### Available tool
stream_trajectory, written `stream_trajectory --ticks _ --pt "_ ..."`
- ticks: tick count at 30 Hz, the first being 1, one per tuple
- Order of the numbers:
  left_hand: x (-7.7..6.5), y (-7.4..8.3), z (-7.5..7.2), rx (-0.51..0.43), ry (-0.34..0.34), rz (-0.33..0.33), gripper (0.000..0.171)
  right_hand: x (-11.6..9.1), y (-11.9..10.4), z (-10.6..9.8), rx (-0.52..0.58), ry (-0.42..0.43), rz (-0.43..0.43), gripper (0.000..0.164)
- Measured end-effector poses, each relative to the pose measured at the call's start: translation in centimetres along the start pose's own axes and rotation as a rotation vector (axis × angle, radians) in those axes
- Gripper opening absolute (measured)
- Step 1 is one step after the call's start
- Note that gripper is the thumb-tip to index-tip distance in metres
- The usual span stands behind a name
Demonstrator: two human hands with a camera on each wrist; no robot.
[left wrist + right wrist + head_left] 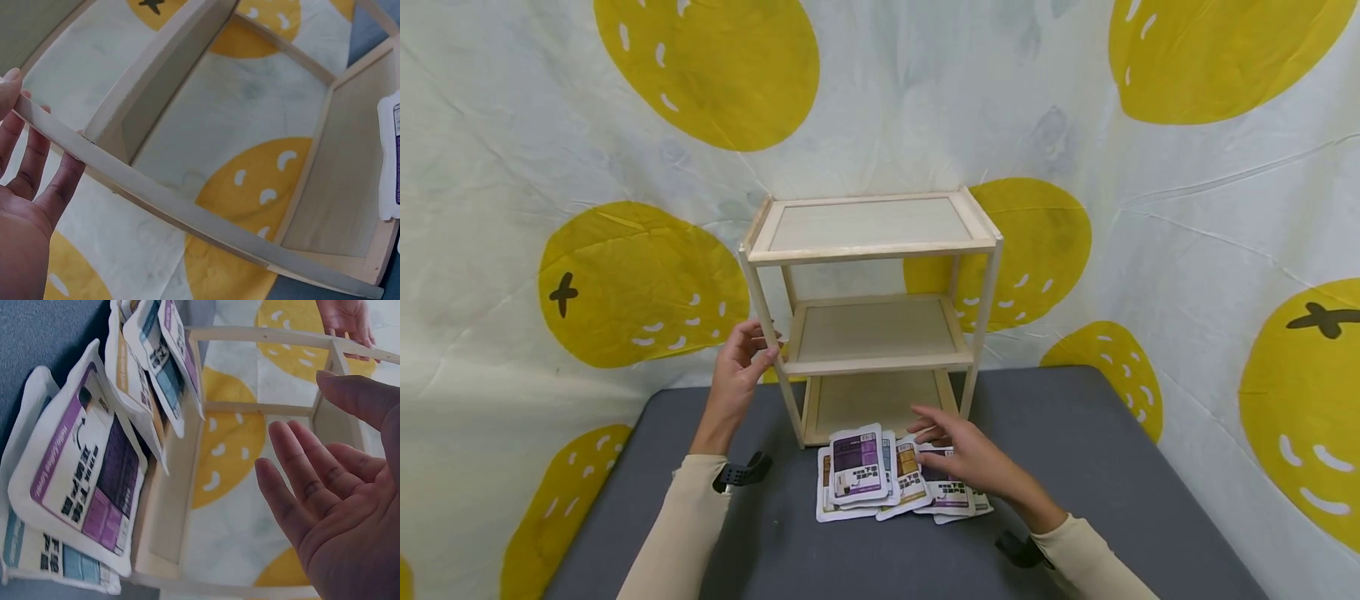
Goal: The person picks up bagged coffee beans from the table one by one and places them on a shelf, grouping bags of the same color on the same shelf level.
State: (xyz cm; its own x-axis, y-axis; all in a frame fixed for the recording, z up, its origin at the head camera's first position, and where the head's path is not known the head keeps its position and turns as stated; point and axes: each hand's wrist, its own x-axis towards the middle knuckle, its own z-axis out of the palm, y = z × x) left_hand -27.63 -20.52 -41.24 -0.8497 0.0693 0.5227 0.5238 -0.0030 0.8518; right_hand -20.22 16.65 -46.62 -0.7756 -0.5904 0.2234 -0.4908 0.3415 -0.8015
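Note:
A three-tier wooden shelf rack (872,225) stands upright at the back of the table. My left hand (741,367) holds its front left post at about the middle tier, with the thumb on one side of the post (187,203) and the fingers on the other. Purple, brown and blue coffee packets (857,464) lie overlapping in front of the bottom tier. Just above the right part of this pile is my right hand (966,450), fingers extended and apart. In the right wrist view, nothing is in its palm, and a purple packet (81,469) lies beside it.
The dark grey table (805,550) has its back edge close to a hanging cloth (865,100) printed with yellow fruit. The rack's middle tier (872,329) and bottom tier (872,400) face the front. Dark bands (741,472) are on both wrists.

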Motion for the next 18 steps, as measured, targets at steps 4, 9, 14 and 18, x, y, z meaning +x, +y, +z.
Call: stream_trajectory --ticks 4,9,14,18 --pt "0.1 0.0 0.0 -0.013 0.000 0.003 0.040 0.7 0.6 0.9 0.057 -0.007 0.011 0.068" --pt "0.1 0.0 -0.1 -0.018 -0.004 -0.004 0.041 1.2 1.4 2.0 0.157 -0.002 0.076 0.073" --pt "0.1 0.0 0.0 0.001 -0.017 -0.013 0.040 1.7 2.1 2.9 0.232 -0.006 0.122 0.075" --pt "0.1 0.0 0.0 0.016 -0.023 -0.015 0.039 2.0 2.5 3.5 0.216 -0.001 0.133 0.075"
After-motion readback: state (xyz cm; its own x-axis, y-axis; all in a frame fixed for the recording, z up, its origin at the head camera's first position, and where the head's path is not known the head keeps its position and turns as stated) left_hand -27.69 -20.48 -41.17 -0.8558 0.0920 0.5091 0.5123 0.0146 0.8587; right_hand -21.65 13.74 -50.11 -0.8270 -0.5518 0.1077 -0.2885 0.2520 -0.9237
